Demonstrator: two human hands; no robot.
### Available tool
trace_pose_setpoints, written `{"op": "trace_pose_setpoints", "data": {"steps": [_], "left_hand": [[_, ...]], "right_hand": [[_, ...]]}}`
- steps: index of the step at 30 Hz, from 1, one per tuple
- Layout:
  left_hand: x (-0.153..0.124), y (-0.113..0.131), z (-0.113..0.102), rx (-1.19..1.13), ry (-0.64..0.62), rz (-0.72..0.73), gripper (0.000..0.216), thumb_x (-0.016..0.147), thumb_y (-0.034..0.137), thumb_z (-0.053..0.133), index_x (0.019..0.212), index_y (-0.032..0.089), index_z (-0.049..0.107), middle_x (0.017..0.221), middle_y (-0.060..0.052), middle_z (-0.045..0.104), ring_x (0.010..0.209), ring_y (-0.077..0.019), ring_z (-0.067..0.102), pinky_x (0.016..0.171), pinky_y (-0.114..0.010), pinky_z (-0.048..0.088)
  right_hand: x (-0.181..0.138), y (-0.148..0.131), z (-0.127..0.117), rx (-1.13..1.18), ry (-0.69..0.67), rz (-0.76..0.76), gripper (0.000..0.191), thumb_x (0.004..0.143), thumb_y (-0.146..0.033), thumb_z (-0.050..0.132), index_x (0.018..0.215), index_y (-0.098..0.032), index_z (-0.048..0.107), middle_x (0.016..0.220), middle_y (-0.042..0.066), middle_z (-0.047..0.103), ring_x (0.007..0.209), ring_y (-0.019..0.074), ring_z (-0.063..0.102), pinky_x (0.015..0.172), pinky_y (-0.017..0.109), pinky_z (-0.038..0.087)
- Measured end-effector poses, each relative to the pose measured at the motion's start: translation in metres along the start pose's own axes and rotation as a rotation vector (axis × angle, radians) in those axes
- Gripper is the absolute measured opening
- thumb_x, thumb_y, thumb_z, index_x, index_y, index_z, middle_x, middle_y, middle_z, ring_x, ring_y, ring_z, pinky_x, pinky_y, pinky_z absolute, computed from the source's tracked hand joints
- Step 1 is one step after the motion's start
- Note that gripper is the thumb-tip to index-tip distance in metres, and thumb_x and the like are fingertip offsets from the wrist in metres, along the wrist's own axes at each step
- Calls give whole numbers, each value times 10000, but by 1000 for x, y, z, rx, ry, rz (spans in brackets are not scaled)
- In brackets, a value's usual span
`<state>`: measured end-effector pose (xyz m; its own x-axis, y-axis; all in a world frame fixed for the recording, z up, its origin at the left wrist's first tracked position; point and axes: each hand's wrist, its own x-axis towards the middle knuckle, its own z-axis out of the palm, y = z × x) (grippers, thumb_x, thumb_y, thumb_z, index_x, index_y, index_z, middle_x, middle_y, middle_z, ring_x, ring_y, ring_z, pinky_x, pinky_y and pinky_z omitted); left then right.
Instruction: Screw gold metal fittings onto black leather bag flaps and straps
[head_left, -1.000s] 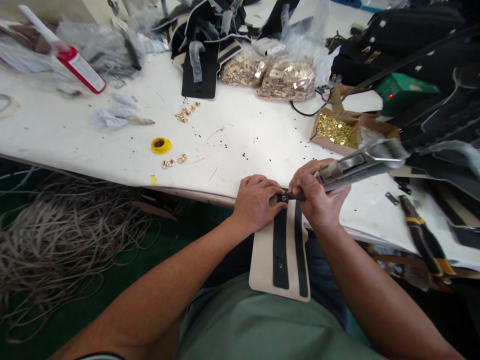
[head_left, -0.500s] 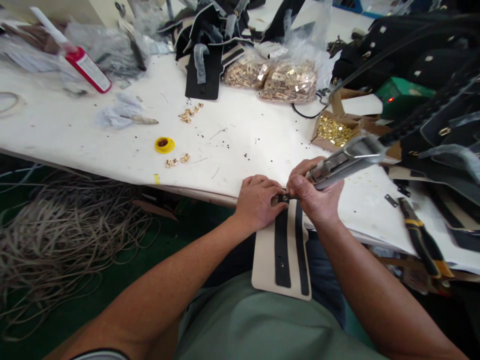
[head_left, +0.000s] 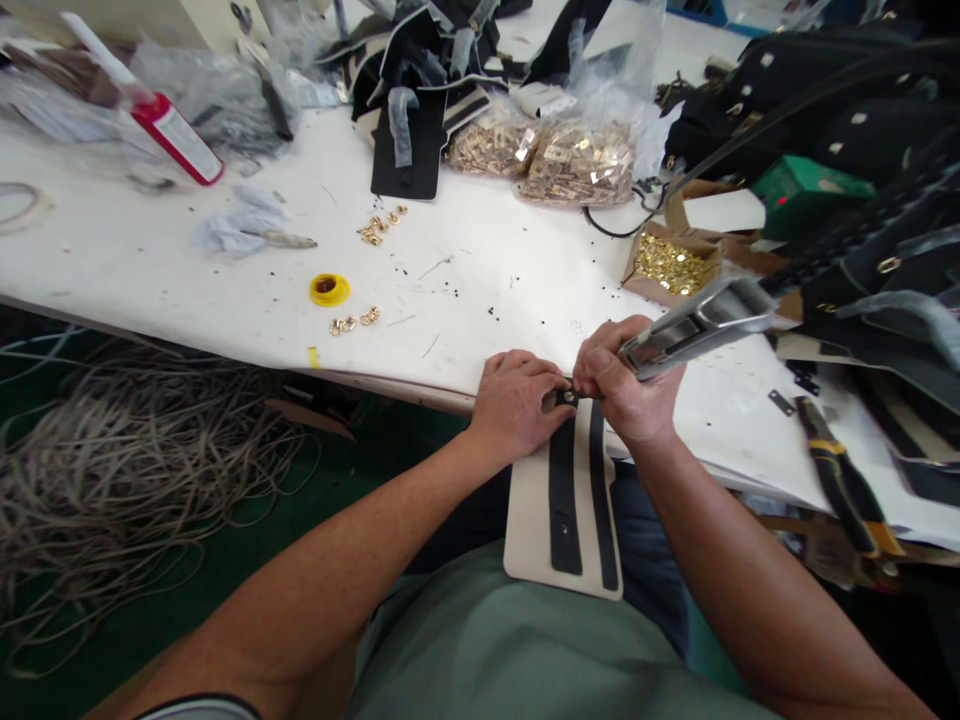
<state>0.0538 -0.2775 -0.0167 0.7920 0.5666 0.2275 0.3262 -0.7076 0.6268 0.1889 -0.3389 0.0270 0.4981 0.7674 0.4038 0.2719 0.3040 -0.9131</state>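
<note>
A cream panel with two black strips (head_left: 534,525) hangs from the table edge down over my lap. My left hand (head_left: 516,400) is closed, pinching a small dark metal fitting (head_left: 568,397) at the top of the left strip. My right hand (head_left: 626,385) is wrapped round a grey metal hand tool (head_left: 697,325), whose tip meets the same fitting. The tool's body slants up to the right over the table.
The white table (head_left: 487,270) carries a yellow tape roll (head_left: 328,289), loose gold clips (head_left: 352,321), bags of gold hardware (head_left: 577,160), a box of gold studs (head_left: 667,262), pliers (head_left: 844,480) and a red-capped tube (head_left: 176,140). Black bag pieces pile at right. Tangled cord (head_left: 112,470) covers the floor at left.
Both hands stay at the fitting. The tool's body has shifted slightly, a little lower and to the left. The view has tilted a bit.
</note>
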Motion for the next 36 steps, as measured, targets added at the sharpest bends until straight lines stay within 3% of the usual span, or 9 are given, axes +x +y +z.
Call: {"op": "trace_pose_setpoints", "data": {"steps": [9, 22, 36], "left_hand": [[0, 1, -1, -1, -30, -11, 234, 835, 405, 769, 1042, 300, 744, 1184, 27, 751, 1191, -258, 561, 1030, -478, 363], [-2, 1, -2, 4, -50, 13, 248, 888, 422, 725, 1100, 295, 751, 1227, 10, 742, 1210, -265, 545, 1049, -477, 366], [-1, 1, 0, 29, -12, -15, 216, 877, 416, 741, 1059, 303, 762, 1216, 29, 751, 1234, -266, 547, 1041, -488, 362]], "right_hand": [[1, 0, 0, 27, 10, -5, 403, 788, -552, 777, 721, -238, 533, 581, -58, 520, 450, 108, 483, 405, 263, 421], [-8, -3, 0, 227, 173, -21, 320, 826, -401, 786, 772, -242, 514, 597, -81, 508, 415, 92, 468, 391, 254, 420], [-5, 4, 3, 36, 130, -42, 346, 844, -482, 746, 735, -254, 511, 576, -72, 493, 443, 109, 507, 418, 274, 437]]}}
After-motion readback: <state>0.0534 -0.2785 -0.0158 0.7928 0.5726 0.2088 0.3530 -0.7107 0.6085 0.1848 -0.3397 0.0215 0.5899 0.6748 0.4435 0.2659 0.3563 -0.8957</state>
